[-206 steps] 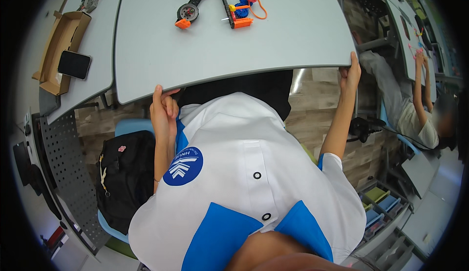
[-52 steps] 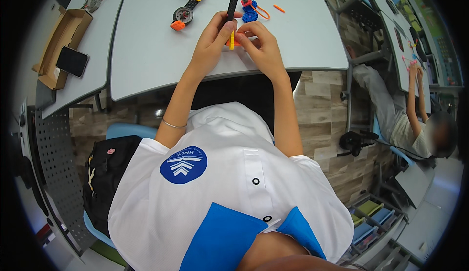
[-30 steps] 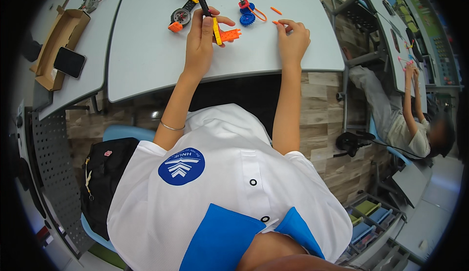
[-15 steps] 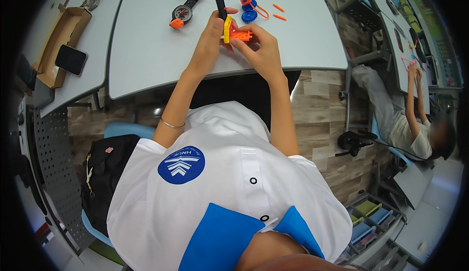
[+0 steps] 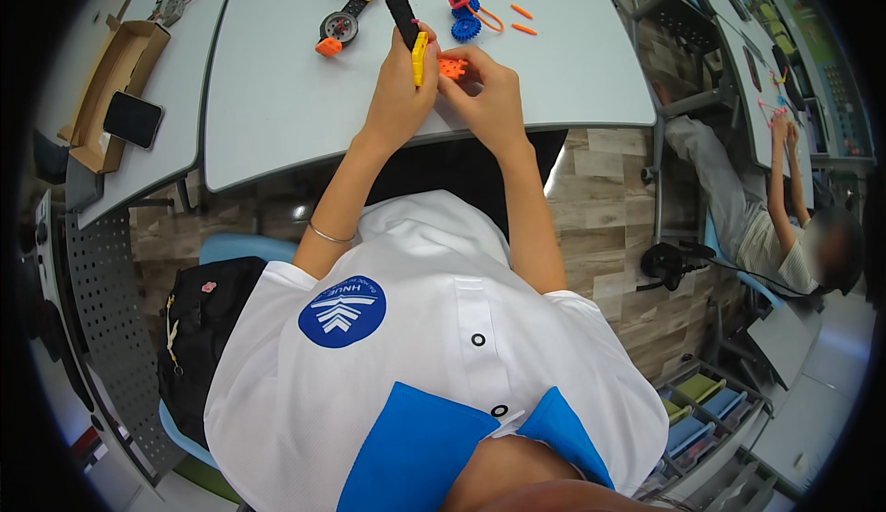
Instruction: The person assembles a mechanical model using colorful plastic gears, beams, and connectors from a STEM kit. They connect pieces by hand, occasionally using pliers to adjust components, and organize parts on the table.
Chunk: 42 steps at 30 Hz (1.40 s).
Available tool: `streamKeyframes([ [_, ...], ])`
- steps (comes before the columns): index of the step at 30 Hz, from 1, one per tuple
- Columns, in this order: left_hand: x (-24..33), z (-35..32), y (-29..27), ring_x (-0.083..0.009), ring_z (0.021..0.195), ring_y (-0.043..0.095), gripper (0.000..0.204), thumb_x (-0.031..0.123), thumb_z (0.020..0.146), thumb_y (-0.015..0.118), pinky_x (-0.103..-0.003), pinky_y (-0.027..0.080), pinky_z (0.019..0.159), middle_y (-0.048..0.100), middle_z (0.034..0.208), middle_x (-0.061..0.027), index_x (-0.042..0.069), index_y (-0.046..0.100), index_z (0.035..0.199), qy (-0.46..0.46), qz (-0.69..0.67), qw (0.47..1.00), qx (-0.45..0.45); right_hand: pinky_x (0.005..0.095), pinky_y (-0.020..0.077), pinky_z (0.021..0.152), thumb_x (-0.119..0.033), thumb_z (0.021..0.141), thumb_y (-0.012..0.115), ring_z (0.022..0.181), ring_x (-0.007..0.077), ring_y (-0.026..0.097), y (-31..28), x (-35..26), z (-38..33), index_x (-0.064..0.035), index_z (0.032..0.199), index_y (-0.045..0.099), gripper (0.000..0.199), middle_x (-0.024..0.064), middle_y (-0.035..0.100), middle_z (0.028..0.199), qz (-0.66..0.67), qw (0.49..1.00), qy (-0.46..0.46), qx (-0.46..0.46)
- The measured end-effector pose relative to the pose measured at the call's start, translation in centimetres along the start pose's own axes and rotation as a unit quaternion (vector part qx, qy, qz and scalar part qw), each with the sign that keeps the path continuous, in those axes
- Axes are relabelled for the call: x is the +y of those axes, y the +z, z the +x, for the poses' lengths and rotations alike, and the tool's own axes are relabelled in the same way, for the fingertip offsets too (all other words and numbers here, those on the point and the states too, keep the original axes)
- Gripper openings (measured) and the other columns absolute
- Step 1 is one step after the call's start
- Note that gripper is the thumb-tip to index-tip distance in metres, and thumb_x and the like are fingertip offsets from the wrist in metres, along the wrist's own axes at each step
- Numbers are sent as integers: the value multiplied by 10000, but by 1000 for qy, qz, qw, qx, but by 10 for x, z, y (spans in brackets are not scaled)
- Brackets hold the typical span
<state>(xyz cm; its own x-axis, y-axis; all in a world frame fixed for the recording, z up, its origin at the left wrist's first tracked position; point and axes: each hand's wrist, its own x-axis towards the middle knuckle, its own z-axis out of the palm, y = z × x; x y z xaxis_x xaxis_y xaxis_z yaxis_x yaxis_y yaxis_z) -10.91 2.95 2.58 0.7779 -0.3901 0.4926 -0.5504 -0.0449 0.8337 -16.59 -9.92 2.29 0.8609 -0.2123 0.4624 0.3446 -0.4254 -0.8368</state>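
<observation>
My left hand [image 5: 392, 97] is closed around a long black beam [image 5: 397, 3], which slants up and to the left, and a yellow angled connector [image 5: 420, 58] at its lower end. Close against the connector is an orange toy building block [image 5: 452, 68] with holes, pinched between the fingers of my right hand [image 5: 492, 97]. Whether the block and the connector are joined is hidden by my fingers. Both hands are over the near part of the white table [image 5: 286, 115].
Beyond my left hand lies an assembly with a grey-black wheel [image 5: 339, 28]. Blue gears [image 5: 466, 29] with an orange band and two orange pegs [image 5: 523, 29] lie farther right. A phone [image 5: 134, 119] and a cardboard box [image 5: 129, 65] are on the left table. Another person [image 5: 771, 226] sits far right.
The black beam has tipped to the left, and the yellow connector has turned with it. My left hand has rolled over slightly, and both hands have shifted a little left.
</observation>
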Motion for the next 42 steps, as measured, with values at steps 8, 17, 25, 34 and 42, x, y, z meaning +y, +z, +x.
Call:
streamKeyframes([
  [8, -6, -2, -3, -101, 797, 520, 165, 148, 1050, 433, -254, 467, 725, 528, 972, -44, 31, 448, 1166, -46, -56, 997, -28, 258, 543, 685, -120, 855, 735, 742, 150, 702, -4, 3, 2, 28, 1029, 670, 237, 118, 724, 841, 60, 996, 34, -47],
  [17, -9, 0, 0, -91, 789, 513, 165, 150, 1054, 426, -247, 465, 714, 522, 971, -41, 34, 446, 1170, -27, -20, 999, 5, 267, 544, 712, -141, 854, 741, 731, 158, 695, 16, -2, -3, 22, 1029, 674, 248, 126, 719, 832, -11, 998, 31, 48],
  [25, -7, -2, -3, -51, 759, 504, 155, 162, 1057, 437, -227, 458, 669, 517, 963, -18, 45, 455, 1156, -67, -75, 994, -36, 261, 553, 748, -94, 874, 718, 793, 144, 710, -6, 7, 6, 41, 1043, 662, 223, 101, 723, 866, 168, 976, 118, -72],
  [34, -1, -1, -3, -91, 874, 575, 342, 211, 1023, 536, -240, 485, 723, 588, 1075, -57, 22, 509, 1307, 2, -73, 997, -40, 243, 553, 765, -122, 904, 702, 834, 123, 683, -7, 9, 4, 23, 1110, 621, 264, 91, 693, 939, 210, 971, 113, -33],
  [42, -3, 0, -11, -82, 777, 579, 345, 332, 1036, 523, -231, 475, 669, 610, 927, -44, 40, 548, 1218, -103, -226, 965, -86, 276, 518, 774, -200, 901, 712, 970, 138, 605, -9, 3, 6, -22, 1145, 620, 315, 46, 648, 955, 187, 979, 79, 1],
])
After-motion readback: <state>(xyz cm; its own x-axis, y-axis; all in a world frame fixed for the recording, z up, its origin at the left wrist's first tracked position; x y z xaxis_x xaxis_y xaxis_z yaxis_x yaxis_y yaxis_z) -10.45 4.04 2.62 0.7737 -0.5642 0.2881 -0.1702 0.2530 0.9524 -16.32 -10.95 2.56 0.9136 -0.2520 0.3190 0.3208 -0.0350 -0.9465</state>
